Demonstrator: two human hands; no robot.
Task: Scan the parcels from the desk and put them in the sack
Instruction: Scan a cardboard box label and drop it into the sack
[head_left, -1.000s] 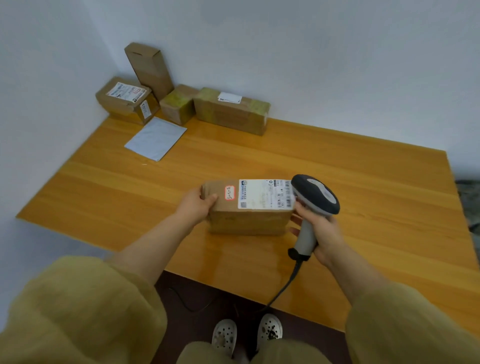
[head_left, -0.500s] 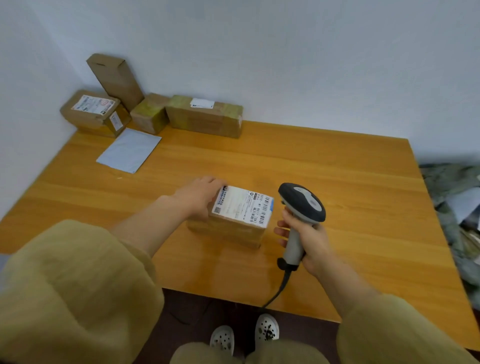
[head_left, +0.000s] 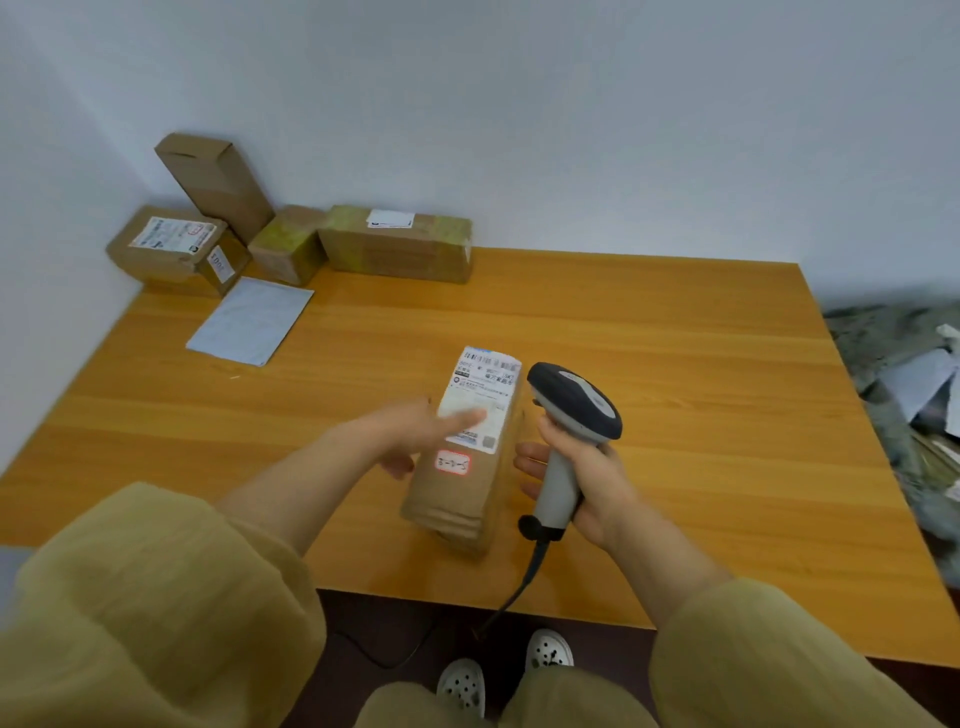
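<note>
Four brown boxes, back-left corner: a labelled box lies flat by the left wall, a tall box leans up behind it, then come a small box with yellowish tape and a long box with a white sticker along the back wall. They sit packed side by side.
Grey mailer: flat on the counter just in front of those boxes, well apart from both hands.
Left hand: reaches in from the lower left with its fingers stretched flat across the parcel's top label and the thumb down by the parcel's left side. It is blurred and not curled round anything.
Parcel: a brown box near the counter's front edge, between the hands, with its long side pointing away from the person. A white shipping label and a small red-bordered sticker face up.
Right hand: wrapped round the pale handle of the scanner, just right of the parcel.
Scanner: held upright, dark head beside the label. Its black cable drops over the front edge.
Open room: plain wood runs from the scanner to the counter's right edge.
Sack: grey-green and crumpled on the floor beyond that right edge, with pale packets showing in it.
</note>
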